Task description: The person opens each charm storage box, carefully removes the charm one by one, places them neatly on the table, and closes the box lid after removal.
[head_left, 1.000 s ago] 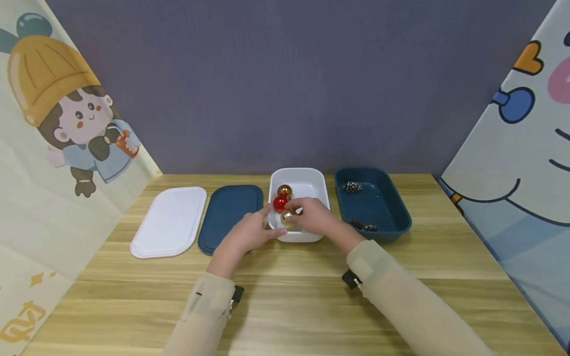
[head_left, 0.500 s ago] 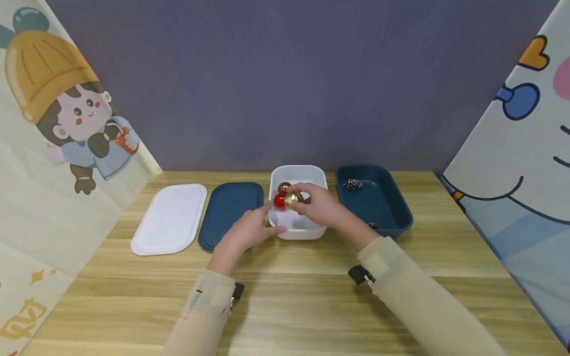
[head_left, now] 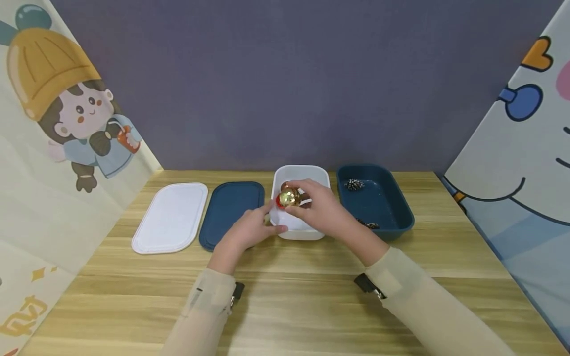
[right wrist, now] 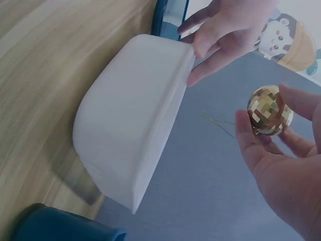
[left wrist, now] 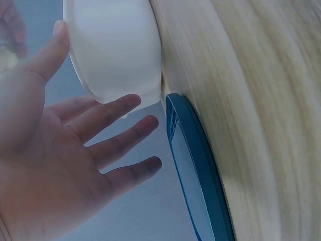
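Ball (head_left: 289,197) w/ gold facets is sitting mid-frame in the head view, over white bin (head_left: 296,228); R hand (head_left: 327,210) is pinching it betw. thumb & fingers, gold cord (right wrist: 218,120) trailing off left of it in the R-wrist view. L hand (head_left: 247,230) is resting its thumb on the bin's rim, holding its other fingers straight & spread. Red ball (head_left: 278,201) & copper ball (head_left: 284,186) are peeking out, partly hidden. Navy bin (head_left: 378,205), ctr-right, is holding pinecones (head_left: 354,185); navy lid (head_left: 231,212) & white lid (head_left: 171,217) are lying ctr-left on wood table (head_left: 289,301).
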A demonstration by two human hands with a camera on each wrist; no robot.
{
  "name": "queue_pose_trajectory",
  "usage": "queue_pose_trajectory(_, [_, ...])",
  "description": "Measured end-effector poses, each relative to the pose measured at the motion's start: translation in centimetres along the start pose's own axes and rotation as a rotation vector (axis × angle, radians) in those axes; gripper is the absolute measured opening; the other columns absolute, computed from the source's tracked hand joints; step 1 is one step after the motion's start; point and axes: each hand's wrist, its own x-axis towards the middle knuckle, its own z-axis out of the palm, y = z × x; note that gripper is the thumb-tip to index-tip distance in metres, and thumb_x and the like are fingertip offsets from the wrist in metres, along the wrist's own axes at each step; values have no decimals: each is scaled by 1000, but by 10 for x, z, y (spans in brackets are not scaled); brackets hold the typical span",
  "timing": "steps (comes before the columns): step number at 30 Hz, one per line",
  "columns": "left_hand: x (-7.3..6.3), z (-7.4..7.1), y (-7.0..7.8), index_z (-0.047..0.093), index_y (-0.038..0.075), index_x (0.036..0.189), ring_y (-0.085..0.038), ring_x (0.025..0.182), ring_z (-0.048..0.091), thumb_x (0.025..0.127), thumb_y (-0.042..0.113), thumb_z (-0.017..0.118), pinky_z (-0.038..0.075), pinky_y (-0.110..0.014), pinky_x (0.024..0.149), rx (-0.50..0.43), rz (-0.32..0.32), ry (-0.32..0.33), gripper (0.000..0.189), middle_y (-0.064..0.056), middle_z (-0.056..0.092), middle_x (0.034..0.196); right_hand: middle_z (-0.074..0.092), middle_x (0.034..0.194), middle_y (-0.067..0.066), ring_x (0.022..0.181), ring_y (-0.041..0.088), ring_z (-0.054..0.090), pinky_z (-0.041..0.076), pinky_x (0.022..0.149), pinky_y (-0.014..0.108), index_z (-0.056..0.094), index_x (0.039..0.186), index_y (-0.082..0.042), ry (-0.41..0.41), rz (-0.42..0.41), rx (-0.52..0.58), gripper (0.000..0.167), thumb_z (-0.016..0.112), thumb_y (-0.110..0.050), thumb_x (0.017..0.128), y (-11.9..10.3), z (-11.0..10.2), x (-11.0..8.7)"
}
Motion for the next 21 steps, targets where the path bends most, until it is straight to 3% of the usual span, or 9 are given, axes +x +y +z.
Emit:
queue_pose_trajectory(11, [1,-1,0,29,22,170,-40,152,47,94,60,76,46,-63,116,22,-18,-2,97,-18,51,163,56,152,7,118,31,72,65,92,33,62,145,-14,-59,-32,28,54,80,-8,95,-12,1,-20])
queue_pose_trajectory(15, [1,-1,-1,28,26,170,-43,154,44,95,55,77,46,-66,115,40,-9,5,94,-16,49,165,55,149,7,116,27,70,65,93,36,67,140,-15,-77,-50,55,50,84,-12,93,-12,5,-26])
queue_pose_trajectory(21, [1,0,-1,32,20,169,-40,150,50,97,46,77,49,-63,114,63,24,28,89,-13,51,164,62,144,7,113,22,70,64,95,37,73,134,-14,-73,-50,58,45,86,-19,91,-9,10,-35])
